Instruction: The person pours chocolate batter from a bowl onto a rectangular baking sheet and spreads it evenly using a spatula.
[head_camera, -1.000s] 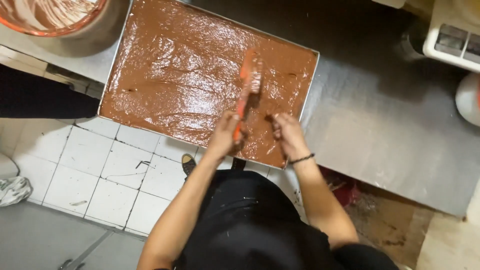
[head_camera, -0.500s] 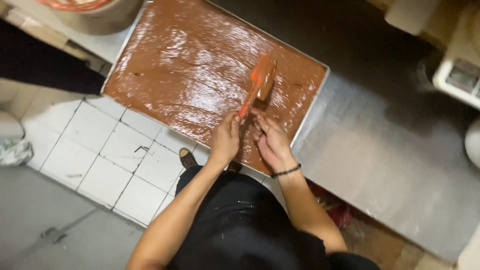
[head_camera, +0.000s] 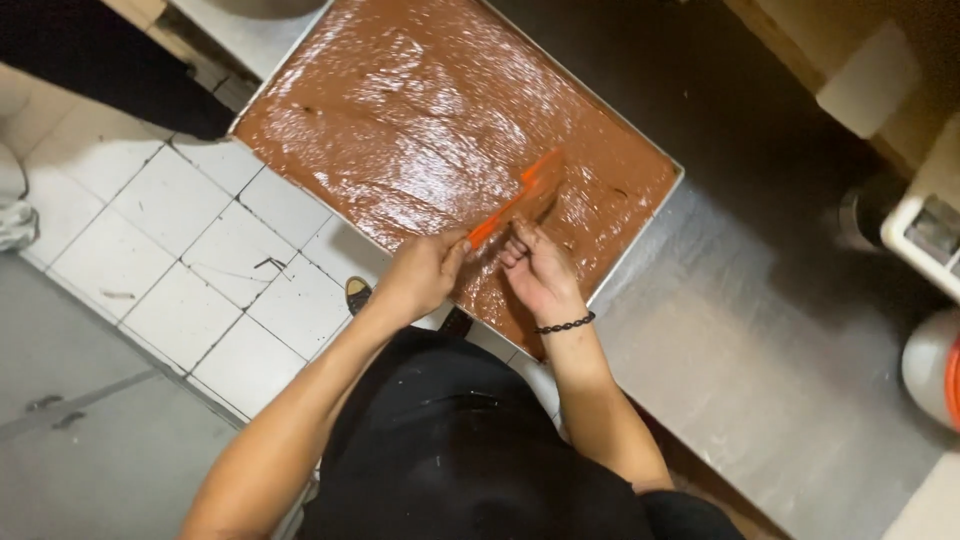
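A large metal baking tray (head_camera: 668, 196) rests on a steel counter, filled edge to edge with glossy brown chocolate batter (head_camera: 420, 130). An orange spatula (head_camera: 520, 195) lies with its blade in the batter near the tray's near right side. My left hand (head_camera: 420, 272) grips the spatula's handle end. Right beside it, over the batter at the tray's near edge, is my right hand (head_camera: 538, 270), fingers curled at the handle and a dark bead bracelet on the wrist. Whether the right hand grips the handle is unclear.
The steel counter (head_camera: 780, 340) stretches to the right of the tray. White floor tiles (head_camera: 200, 250) lie to the left, below the tray's overhanging corner. A white appliance (head_camera: 930, 220) and a white round container (head_camera: 930, 375) stand at the right edge.
My view has shifted, so the tray sits higher and further right. Both hands have closed in together at the spatula handle, and the blade has swung to point up and right.
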